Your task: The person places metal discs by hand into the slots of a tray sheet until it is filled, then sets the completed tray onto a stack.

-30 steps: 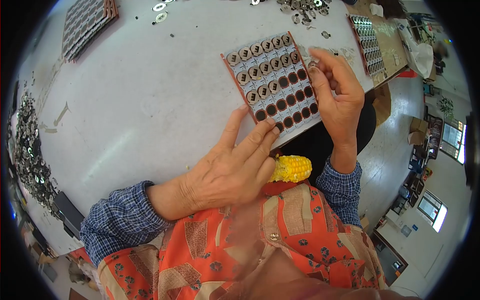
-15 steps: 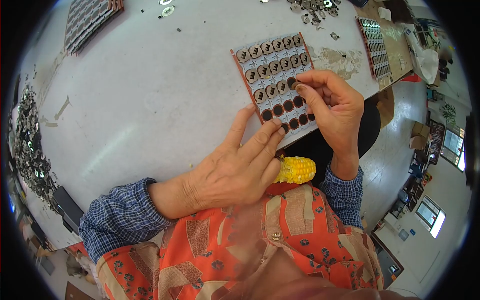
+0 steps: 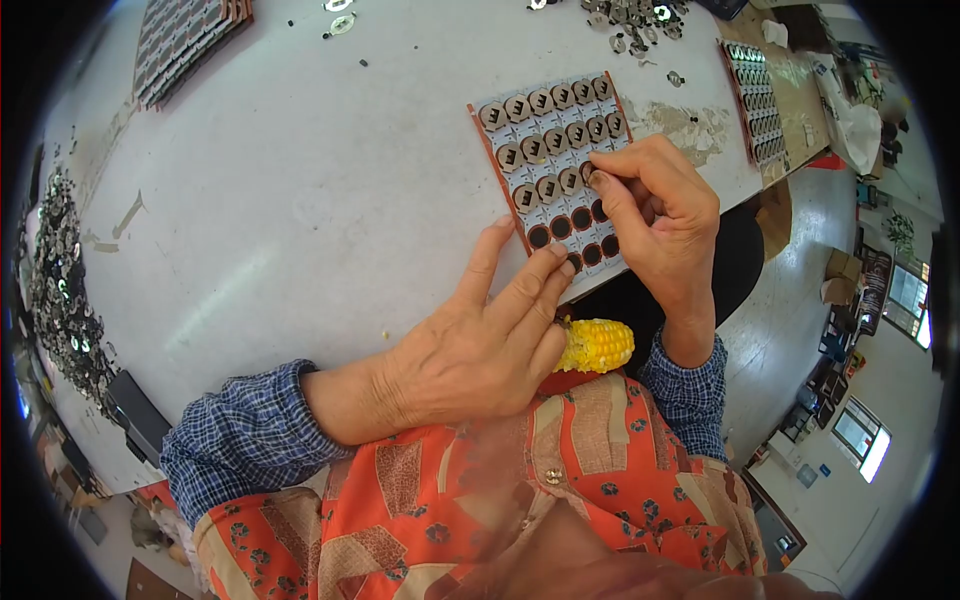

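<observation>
A panel of small circuit boards [image 3: 548, 128] lies at the table's front edge. Its far rows carry round metal battery clips; its near rows show bare dark round pads. My right hand [image 3: 665, 215] is closed in a pinch on a metal clip [image 3: 588, 172] at the third row, partly hidden by the fingertips. My left hand [image 3: 470, 345] rests palm down, its outer fingertips on the panel's near left edge. A partly eaten corn cob [image 3: 598, 346] sticks out from under its thumb side, seemingly gripped there; the thumb is hidden.
Loose metal clips [image 3: 635, 22] lie at the back, and a larger heap [image 3: 65, 280] runs along the left edge. Stacked panels [image 3: 190, 45] stand at the far left. Another filled panel [image 3: 752, 100] lies at the right. A dark box [image 3: 138, 415] sits by the left heap.
The clip under my right fingers has gone from tilted to lying nearer the panel. My right hand shifted slightly; the left keeps its place. The whole view has moved a little.
</observation>
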`<action>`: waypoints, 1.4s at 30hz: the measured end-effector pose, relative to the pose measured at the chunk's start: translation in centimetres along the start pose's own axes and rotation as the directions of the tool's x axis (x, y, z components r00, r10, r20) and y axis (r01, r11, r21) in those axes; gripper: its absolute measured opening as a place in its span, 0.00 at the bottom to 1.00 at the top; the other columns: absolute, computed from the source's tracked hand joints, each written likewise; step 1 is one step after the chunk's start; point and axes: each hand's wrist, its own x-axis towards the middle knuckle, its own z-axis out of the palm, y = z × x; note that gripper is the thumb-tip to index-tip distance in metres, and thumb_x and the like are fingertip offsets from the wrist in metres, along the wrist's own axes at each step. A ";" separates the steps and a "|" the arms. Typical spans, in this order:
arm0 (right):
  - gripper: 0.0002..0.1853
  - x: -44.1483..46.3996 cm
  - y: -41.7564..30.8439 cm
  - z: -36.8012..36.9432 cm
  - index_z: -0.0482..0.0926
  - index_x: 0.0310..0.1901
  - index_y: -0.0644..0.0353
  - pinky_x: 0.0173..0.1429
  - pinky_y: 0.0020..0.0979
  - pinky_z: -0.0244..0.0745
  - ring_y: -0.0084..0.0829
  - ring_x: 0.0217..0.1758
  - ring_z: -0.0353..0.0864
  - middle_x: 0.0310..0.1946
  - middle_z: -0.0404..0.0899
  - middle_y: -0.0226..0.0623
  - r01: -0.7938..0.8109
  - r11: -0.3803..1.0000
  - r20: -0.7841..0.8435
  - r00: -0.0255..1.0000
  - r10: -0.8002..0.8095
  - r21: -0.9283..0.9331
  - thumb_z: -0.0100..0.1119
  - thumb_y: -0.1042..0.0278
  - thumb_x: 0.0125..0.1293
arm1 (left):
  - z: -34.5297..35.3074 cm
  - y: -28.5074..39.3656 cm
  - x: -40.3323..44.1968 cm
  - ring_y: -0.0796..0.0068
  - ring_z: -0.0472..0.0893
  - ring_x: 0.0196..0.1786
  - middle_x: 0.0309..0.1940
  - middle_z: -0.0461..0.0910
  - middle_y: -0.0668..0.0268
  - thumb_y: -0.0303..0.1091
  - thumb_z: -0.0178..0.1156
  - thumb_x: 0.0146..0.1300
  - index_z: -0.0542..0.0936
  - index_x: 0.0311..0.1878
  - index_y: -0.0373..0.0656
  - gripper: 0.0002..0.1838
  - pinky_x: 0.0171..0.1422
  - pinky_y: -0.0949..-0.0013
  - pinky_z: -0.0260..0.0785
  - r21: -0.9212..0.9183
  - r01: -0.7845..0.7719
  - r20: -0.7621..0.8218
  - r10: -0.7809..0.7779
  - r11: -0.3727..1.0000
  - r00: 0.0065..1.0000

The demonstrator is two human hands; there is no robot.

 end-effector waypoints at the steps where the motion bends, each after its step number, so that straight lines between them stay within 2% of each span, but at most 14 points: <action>1: 0.09 0.1 -0.1 -0.1 0.89 0.47 0.66 0.31 0.22 0.70 0.18 0.28 0.79 0.36 0.81 0.31 0.026 0.999 0.016 1.000 -0.026 -0.020 0.69 0.87 0.68 | 0.0 0.1 0.0 0.42 0.83 0.74 0.61 0.86 0.38 0.29 0.65 0.54 0.73 0.29 0.39 0.09 0.79 0.18 0.67 0.005 0.003 0.002 -0.003 1.000 1.000; 8: 0.10 0.6 0.7 -1.1 0.89 0.49 0.65 0.31 0.26 0.70 0.19 0.29 0.80 0.39 0.84 0.33 0.049 0.999 0.057 0.997 -0.049 0.004 0.71 0.85 0.68 | -0.6 -0.1 0.3 0.43 0.82 0.75 0.61 0.86 0.38 0.28 0.64 0.54 0.74 0.30 0.38 0.08 0.81 0.18 0.65 -0.012 -0.004 0.040 0.005 1.000 0.999; 11: 0.10 2.0 3.6 -2.6 0.90 0.51 0.63 0.33 0.27 0.75 0.22 0.30 0.84 0.40 0.85 0.35 -0.014 0.970 -0.219 0.975 -0.041 -0.243 0.70 0.82 0.70 | 0.0 -0.2 0.0 0.43 0.83 0.74 0.61 0.86 0.38 0.28 0.64 0.55 0.74 0.30 0.38 0.08 0.81 0.18 0.65 -0.002 -0.016 0.011 0.016 1.000 1.000; 14: 0.10 4.5 5.9 -4.4 0.91 0.52 0.61 0.36 0.29 0.78 0.27 0.31 0.86 0.39 0.86 0.36 0.012 0.919 -0.302 0.943 -0.142 -0.395 0.69 0.80 0.71 | 0.0 -0.3 0.0 0.43 0.82 0.75 0.62 0.86 0.38 0.28 0.64 0.55 0.74 0.30 0.38 0.08 0.81 0.18 0.66 -0.007 -0.028 0.008 0.028 1.000 1.000; 15: 0.10 5.0 6.3 -4.4 0.91 0.52 0.59 0.38 0.32 0.79 0.29 0.31 0.86 0.38 0.86 0.36 -0.042 0.951 -0.327 0.943 -0.064 -0.305 0.69 0.78 0.72 | 0.0 -0.3 0.0 0.43 0.82 0.75 0.62 0.86 0.38 0.28 0.65 0.56 0.74 0.30 0.38 0.08 0.81 0.18 0.66 -0.001 -0.030 0.011 0.030 1.000 0.999; 21: 0.07 6.7 7.3 -3.5 0.90 0.49 0.61 0.41 0.37 0.81 0.32 0.32 0.87 0.38 0.87 0.39 -0.045 0.831 -0.268 0.955 -0.127 -0.555 0.71 0.74 0.72 | 0.2 -0.3 -0.2 0.42 0.82 0.76 0.62 0.86 0.38 0.28 0.65 0.56 0.73 0.30 0.38 0.09 0.81 0.18 0.66 0.025 -0.049 0.014 0.048 0.998 0.999; 24: 0.05 6.3 7.3 -3.4 0.88 0.46 0.64 0.37 0.34 0.79 0.28 0.29 0.85 0.36 0.87 0.36 0.059 0.850 -0.298 0.922 -0.248 -0.524 0.70 0.73 0.74 | 0.3 -0.4 -0.3 0.42 0.82 0.75 0.62 0.86 0.38 0.28 0.65 0.55 0.73 0.29 0.38 0.09 0.80 0.19 0.66 0.015 -0.046 -0.002 0.046 0.999 0.999; 26: 0.05 5.0 3.8 -3.2 0.88 0.48 0.65 0.34 0.32 0.77 0.24 0.28 0.84 0.34 0.87 0.32 -0.147 0.982 -0.304 0.947 0.105 -0.120 0.69 0.73 0.77 | 0.2 -0.4 -0.3 0.42 0.82 0.75 0.62 0.86 0.38 0.28 0.65 0.54 0.73 0.29 0.38 0.09 0.80 0.19 0.67 0.004 -0.038 -0.003 0.038 0.999 0.999; 27: 0.06 4.1 2.3 -3.1 0.88 0.49 0.66 0.33 0.30 0.76 0.22 0.28 0.83 0.34 0.87 0.30 -0.267 0.960 -0.247 0.927 0.281 0.087 0.68 0.73 0.78 | 0.1 -0.3 -0.3 0.42 0.83 0.75 0.62 0.86 0.38 0.28 0.65 0.54 0.73 0.29 0.38 0.09 0.80 0.19 0.67 0.006 -0.035 -0.003 0.035 0.999 0.999; 30: 0.07 2.3 1.1 -3.4 0.89 0.51 0.67 0.32 0.25 0.75 0.17 0.29 0.83 0.33 0.87 0.27 -0.291 0.889 -0.077 0.938 0.338 0.354 0.66 0.73 0.80 | 0.1 -0.3 -0.2 0.42 0.83 0.75 0.62 0.86 0.38 0.28 0.65 0.53 0.73 0.29 0.38 0.09 0.80 0.19 0.68 0.009 -0.033 -0.003 0.033 0.999 0.999; 33: 0.07 1.2 3.0 -2.8 0.90 0.52 0.66 0.34 0.24 0.75 0.18 0.30 0.84 0.33 0.89 0.31 -0.224 0.973 -0.232 0.951 0.205 -0.058 0.68 0.76 0.77 | 0.2 -0.3 -0.2 0.42 0.83 0.74 0.62 0.86 0.38 0.27 0.65 0.52 0.73 0.28 0.38 0.09 0.80 0.19 0.68 0.008 -0.033 -0.005 0.033 0.999 0.999; 36: 0.07 0.4 3.4 -3.3 0.91 0.51 0.66 0.36 0.25 0.76 0.20 0.31 0.84 0.35 0.89 0.36 -0.204 0.953 -0.226 0.962 0.154 -0.222 0.69 0.79 0.75 | 0.1 -0.3 -0.2 0.42 0.82 0.75 0.61 0.86 0.38 0.27 0.65 0.52 0.73 0.28 0.38 0.09 0.80 0.19 0.68 0.007 -0.030 -0.001 0.030 1.000 1.000; 39: 0.09 0.4 3.3 -3.8 0.90 0.52 0.65 0.38 0.27 0.78 0.23 0.33 0.85 0.37 0.90 0.38 -0.056 0.959 -0.263 0.964 -0.020 -0.277 0.69 0.81 0.73 | 0.1 -0.3 -0.1 0.42 0.82 0.75 0.61 0.86 0.38 0.27 0.64 0.52 0.73 0.28 0.38 0.09 0.80 0.19 0.67 -0.001 -0.032 0.000 0.032 0.999 0.999; 42: 0.10 1.5 3.1 -4.8 0.89 0.53 0.64 0.39 0.29 0.79 0.26 0.36 0.87 0.39 0.89 0.37 0.267 0.857 -0.031 0.950 -0.312 -0.441 0.68 0.83 0.73 | -0.1 -0.3 0.0 0.42 0.82 0.75 0.61 0.86 0.38 0.27 0.64 0.52 0.73 0.29 0.37 0.08 0.80 0.19 0.67 -0.003 -0.033 0.003 0.033 0.999 0.999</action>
